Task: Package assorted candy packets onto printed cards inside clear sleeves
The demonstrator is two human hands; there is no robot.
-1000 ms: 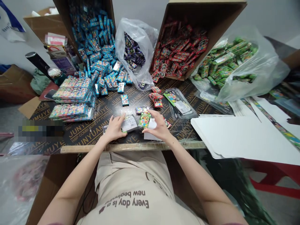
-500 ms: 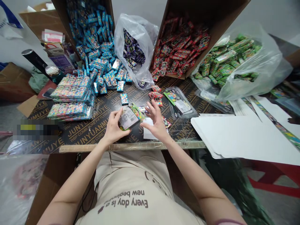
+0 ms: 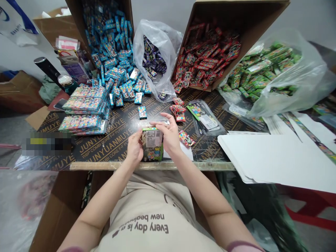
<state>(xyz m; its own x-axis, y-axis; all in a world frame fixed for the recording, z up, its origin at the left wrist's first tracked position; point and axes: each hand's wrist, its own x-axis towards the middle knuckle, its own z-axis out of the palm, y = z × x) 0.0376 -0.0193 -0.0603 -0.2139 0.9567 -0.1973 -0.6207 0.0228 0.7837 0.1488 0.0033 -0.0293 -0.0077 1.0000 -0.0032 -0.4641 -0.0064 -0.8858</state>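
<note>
**Legible markings on worktop (image 3: 115, 140) and apron**
Worktop surface printed "JUNYUANMUYE" and "WBP COMBI CORE F-F PLYWOOD"; the person's beige apron (image 3: 149, 217) reads "Every day is a new beginning", inverted in view.

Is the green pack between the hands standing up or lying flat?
Standing up: the green pack sits upright on the black plywood, between the left hand and right hand.

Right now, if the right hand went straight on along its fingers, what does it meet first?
Likely the lone blue packet on the plywood board. The right hand, on the green pack, sits above the board, so it may pass over; depth is unclear.
</note>
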